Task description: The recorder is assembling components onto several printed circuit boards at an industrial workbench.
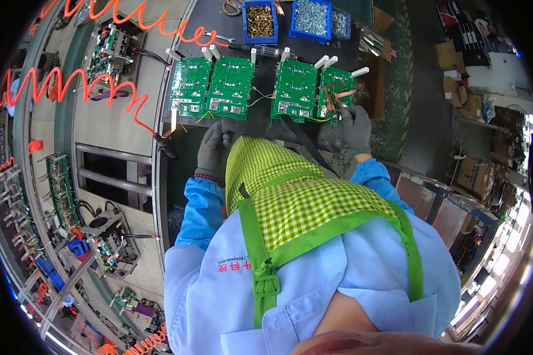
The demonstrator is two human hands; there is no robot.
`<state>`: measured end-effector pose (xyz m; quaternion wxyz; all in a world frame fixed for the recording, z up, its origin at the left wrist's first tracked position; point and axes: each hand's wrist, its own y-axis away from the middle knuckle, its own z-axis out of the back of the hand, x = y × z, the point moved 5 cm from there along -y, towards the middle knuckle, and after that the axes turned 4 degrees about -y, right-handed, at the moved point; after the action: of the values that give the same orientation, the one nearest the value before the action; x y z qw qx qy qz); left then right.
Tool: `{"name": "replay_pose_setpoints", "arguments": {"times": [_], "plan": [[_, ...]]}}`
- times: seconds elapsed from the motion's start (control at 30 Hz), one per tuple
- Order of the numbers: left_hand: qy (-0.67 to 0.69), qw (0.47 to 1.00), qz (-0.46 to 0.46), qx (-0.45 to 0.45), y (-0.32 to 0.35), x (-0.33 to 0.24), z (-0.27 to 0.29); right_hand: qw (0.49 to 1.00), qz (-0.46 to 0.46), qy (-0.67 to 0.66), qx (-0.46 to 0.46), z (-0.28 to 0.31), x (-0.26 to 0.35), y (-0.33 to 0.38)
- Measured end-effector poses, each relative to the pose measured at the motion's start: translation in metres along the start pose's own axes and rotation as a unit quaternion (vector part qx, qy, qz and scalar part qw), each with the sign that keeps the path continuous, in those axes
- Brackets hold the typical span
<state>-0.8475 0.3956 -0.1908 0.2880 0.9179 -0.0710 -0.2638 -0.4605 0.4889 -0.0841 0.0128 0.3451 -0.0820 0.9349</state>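
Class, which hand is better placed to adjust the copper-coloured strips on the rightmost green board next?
Probably the right hand: it is at the lower corner of that board, near the strips. The left hand is farther off, by the left boards.

Glossy green circuit boards (232, 83) and a whole lot of matt cloth

So the 4 boards have a smooth, plasticky shine with bright silvery metal patches, and the white posts (253, 55) look like plain smooth plastic. The copper strips (333, 97) are bare metal with a warm gleam. The grey gloves (356, 130) look like matt fabric, the checked apron (296, 204) is woven-looking cloth, and the pale blue shirt (320, 266) is soft, creased cloth; the blue oversleeves (201, 210) are wrinkled with a slight sheen. Strap buckle (266, 286) looks like smooth green plastic. The 2 blue bins (260, 41) are plastic too, full of shiny brass-coloured fasteners (259, 21) and bright silvery hardware (311, 16). Orange coiled hose (141, 100): smooth, glossy plastic.
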Motion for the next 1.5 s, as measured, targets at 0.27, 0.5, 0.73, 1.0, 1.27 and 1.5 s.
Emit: {"name": "replay_pose_setpoints", "arguments": {"times": [0.27,0.5,0.73,1.0,1.27,1.5], "plan": [[-0.066,0.989,-0.127,-0.025,-0.035,-0.049,0.037,0.998,-0.002,-0.058,-0.029,0.018,0.066,-0.005],[0.218,0.974,0.035,-0.045,-0.068,-0.042,0.035,0.95,0.235,-0.078,0.19,-0.089,0.202,0.034],[0.218,0.962,0.137,0.091,-0.083,-0.04,0.037,0.891,0.354,-0.028,0.282,-0.156,0.247,0.051],[0.18,0.971,0.134,0.079,-0.082,-0.041,0.037,0.887,0.345,0.023,0.305,-0.181,0.267,0.053],[0.242,0.958,0.134,0.079,-0.066,-0.047,0.043,0.875,0.352,0.065,0.326,-0.206,0.277,0.052],[-0.064,0.995,0.022,0.071,-0.05,-0.079,0.021,0.831,0.342,0.133,0.418,-0.233,0.28,0.06]]}}
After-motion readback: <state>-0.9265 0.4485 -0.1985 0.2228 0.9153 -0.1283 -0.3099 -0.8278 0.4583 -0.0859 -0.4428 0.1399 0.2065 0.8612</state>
